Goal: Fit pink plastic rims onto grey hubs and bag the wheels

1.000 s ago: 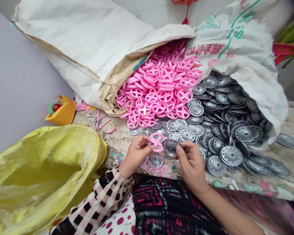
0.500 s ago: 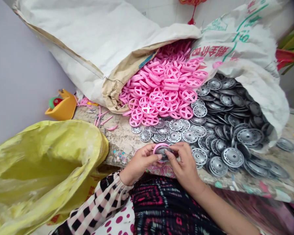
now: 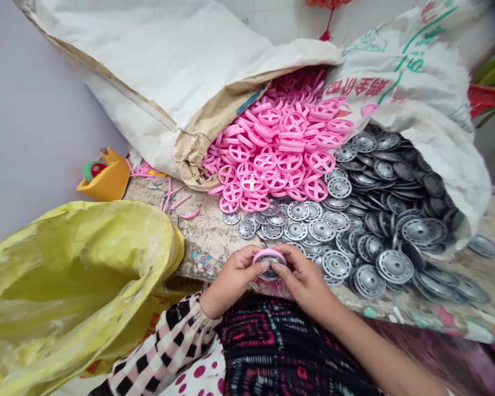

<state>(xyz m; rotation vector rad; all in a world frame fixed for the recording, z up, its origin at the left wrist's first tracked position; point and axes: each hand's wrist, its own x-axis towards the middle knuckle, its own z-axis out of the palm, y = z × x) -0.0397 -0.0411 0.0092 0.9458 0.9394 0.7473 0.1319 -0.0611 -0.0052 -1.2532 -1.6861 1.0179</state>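
Between my two hands, just above the table's front edge, is a small toy wheel [image 3: 269, 256] made of a pink rim with a grey disc set in it. My left hand [image 3: 240, 276] grips its left side, thumb on the disc's face. On the other side my right hand [image 3: 303, 276] pinches it, its thumb also pressed on the disc. Most fingers are hidden behind the wheel. Beyond my hands lies a heap of pink spoked wheel rims [image 3: 289, 143]. Silver-grey slotted discs [image 3: 322, 229] spread in front of it and to the right.
The pink rims spill from a large white sack [image 3: 148, 66], the grey discs from another white sack [image 3: 449, 148]. A yellow bag [image 3: 165, 231] gapes at the left. Behind it stands a yellow-orange container [image 3: 111, 179], near thin pink sticks [image 3: 171, 195] on the worn table [image 3: 202, 236].
My right fingers have shifted round the wheel and my right thumb has come closer to my left thumb. The wheel has tilted slightly and moved a little left.
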